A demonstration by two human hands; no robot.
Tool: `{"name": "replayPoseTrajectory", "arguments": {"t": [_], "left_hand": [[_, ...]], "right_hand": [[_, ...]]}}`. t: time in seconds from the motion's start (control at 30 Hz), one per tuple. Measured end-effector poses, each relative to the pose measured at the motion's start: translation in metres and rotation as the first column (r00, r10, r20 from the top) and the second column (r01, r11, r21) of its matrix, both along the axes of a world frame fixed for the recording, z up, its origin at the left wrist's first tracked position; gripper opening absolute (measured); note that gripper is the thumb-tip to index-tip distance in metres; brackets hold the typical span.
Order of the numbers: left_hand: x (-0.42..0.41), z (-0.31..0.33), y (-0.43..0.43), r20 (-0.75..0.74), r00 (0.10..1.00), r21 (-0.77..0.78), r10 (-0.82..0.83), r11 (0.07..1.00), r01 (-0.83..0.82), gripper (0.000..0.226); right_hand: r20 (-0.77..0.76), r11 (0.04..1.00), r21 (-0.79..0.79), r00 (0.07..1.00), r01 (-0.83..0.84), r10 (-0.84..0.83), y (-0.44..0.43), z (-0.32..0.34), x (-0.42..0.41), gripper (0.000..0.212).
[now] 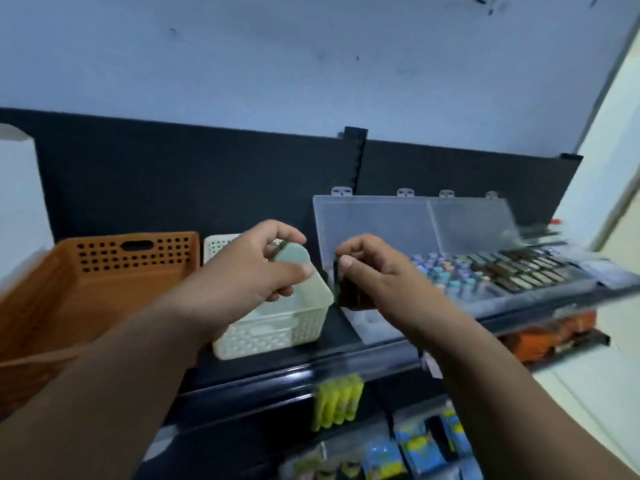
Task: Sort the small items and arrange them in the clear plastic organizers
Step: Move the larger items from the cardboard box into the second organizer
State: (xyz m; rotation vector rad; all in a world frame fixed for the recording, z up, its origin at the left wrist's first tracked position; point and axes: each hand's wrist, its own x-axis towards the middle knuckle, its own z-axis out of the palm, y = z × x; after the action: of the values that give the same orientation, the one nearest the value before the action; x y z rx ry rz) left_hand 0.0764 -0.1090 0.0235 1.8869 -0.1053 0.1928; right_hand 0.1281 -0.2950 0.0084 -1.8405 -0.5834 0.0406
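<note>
Closest to you, at 5 o'clock under the shelf lip, hang yellow-green packs (337, 400) and blue packs (415, 441). They've got nothing to do with this step, just don't clip them with an elbow. Up on the shelf, your left hand (249, 271) has thumb and fingers curled round a pale green piece (304, 271), right over the cream basket (277, 337). Your right hand (377, 271), at 3 o'clock of the left, pinches a small dark item (349, 292), too blurry to name, just above the near-left end of the clear organizer (374, 323). My guess is it goes with the brown tiles (519, 268) out at 2 o'clock, so carry it low over the pastel pieces (446, 268) and set it flat in a free slot. The raised lid (374, 223) at 12 o'clock blocks any reach from behind, and the orange basket (104, 271) sits at 9 o'clock.
</note>
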Motion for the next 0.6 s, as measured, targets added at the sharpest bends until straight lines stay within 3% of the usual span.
{"name": "replayPoseTrajectory", "arguments": {"t": [0.07, 0.3, 0.47, 0.6], "left_hand": [[0.005, -0.008, -0.041, -0.008, 0.998, -0.035, -0.055, 0.998, 0.054, 0.024], [0.030, -0.027, -0.184, -0.116, 0.964, -0.206, -0.239, 0.955, 0.212, 0.014], [0.056, -0.030, -0.263, -0.157, 0.923, -0.263, -0.352, 0.915, 0.305, 0.025], [0.086, -0.037, -0.311, -0.162, 0.888, -0.332, -0.431, 0.871, 0.362, 0.016]], "right_hand": [[-0.017, 0.998, -0.007, 0.998, 0.068, -0.068, -0.042, -0.011, -0.003, 0.004], [-0.149, 0.958, 0.066, 0.952, 0.279, -0.267, -0.179, -0.035, -0.019, 0.035], [-0.197, 0.905, 0.103, 0.900, 0.413, -0.388, -0.258, -0.043, -0.025, 0.031], [-0.204, 0.852, 0.135, 0.856, 0.506, -0.476, -0.298, -0.054, -0.014, 0.032]]}}
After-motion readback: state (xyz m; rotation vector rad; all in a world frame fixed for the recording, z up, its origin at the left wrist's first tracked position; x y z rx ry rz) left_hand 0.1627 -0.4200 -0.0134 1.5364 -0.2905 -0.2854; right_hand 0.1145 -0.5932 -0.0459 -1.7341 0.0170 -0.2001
